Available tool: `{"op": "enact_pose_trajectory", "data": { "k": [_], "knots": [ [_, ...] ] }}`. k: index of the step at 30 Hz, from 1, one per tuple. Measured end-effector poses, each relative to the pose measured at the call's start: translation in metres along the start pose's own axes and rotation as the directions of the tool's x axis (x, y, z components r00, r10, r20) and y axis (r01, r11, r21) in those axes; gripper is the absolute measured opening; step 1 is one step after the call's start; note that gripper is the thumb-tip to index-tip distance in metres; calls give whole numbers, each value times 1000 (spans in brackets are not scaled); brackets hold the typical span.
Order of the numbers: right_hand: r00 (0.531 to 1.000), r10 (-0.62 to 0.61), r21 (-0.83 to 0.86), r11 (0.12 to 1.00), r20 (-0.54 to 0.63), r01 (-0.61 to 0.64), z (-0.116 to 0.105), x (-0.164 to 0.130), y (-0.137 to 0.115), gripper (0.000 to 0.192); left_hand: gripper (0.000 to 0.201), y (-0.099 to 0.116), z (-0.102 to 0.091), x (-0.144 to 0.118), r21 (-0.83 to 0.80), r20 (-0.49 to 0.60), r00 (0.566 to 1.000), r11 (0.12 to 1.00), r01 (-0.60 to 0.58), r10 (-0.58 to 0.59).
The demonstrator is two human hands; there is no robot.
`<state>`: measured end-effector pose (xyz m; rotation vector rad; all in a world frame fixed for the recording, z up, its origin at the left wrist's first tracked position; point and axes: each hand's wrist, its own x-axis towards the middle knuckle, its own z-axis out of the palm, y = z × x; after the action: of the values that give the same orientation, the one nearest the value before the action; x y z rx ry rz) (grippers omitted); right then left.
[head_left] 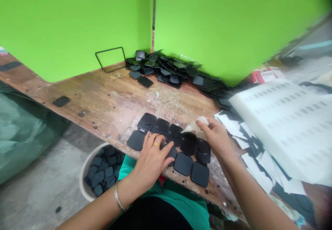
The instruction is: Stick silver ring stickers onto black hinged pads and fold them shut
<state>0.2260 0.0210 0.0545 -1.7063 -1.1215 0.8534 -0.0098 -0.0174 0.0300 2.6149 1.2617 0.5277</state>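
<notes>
My right hand (pixel 216 135) is closed around a small white squeeze bottle (pixel 196 125) with a pointed nozzle. The nozzle tip is just over a ridged black square (pixel 174 135) in the back row on the table. Other ridged squares, such as a shinier one (pixel 188 143), lie beside it. Along the table edge runs a front row of smooth black squares (pixel 183 164). My left hand (pixel 151 154) rests on this row with its fingers spread, hiding part of it. A ring and a bracelet are on that hand and wrist.
Behind the rows, a heap of black squares (pixel 168 71) leans toward green panels (pixel 207 26). A thin black frame (pixel 110 60) stands at left. Below the edge, a bucket (pixel 84 181) holds more squares. White foam sheeting (pixel 285 133) and paper pieces (pixel 267 167) lie at right.
</notes>
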Motion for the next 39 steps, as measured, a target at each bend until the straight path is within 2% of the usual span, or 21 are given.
{"op": "enact_pose_trajectory", "data": {
  "k": [3, 7, 12, 17, 21, 25, 30, 34, 39],
  "knots": [
    [1000, 24, 169, 985, -17, -21, 9, 3, -4, 37, 45, -11, -6, -4, 8, -49, 999, 1000, 16, -16],
    [999, -35, 208, 977, -15, 38, 34, 10, -9, 35, 38, -25, -12, -11, 94, -81, 993, 992, 88, -81],
    [996, -86, 150, 985, -17, 88, 60, 22, -11, 35, 38, -29, -11, -13, 144, -63, 991, 981, 127, -119],
    [994, -113, 35, 993, 5, 112, 72, 28, -13, 33, 37, -28, -11, -12, 157, -48, 992, 980, 126, -120],
    [981, -192, -86, 977, 19, 193, 72, 24, -18, 32, 37, -29, -11, -12, 143, -43, 993, 983, 115, -110],
    [958, -282, -227, 931, 51, 286, 61, 13, -22, 29, 39, -29, -12, -11, 117, -38, 992, 986, 120, -117],
    [959, -234, -273, 923, 157, 270, 59, -7, -26, 27, 39, -29, -13, -11, 87, -20, 993, 989, 116, -114],
    [930, -317, -249, 900, 187, 357, 78, -10, -31, 24, 39, -30, -12, -12, 93, -22, 993, 989, 118, -117],
    [874, -449, -283, 827, 187, 486, 97, 10, -33, 20, 38, -29, -12, -12, 114, -17, 993, 986, 122, -121]
  ]
}}
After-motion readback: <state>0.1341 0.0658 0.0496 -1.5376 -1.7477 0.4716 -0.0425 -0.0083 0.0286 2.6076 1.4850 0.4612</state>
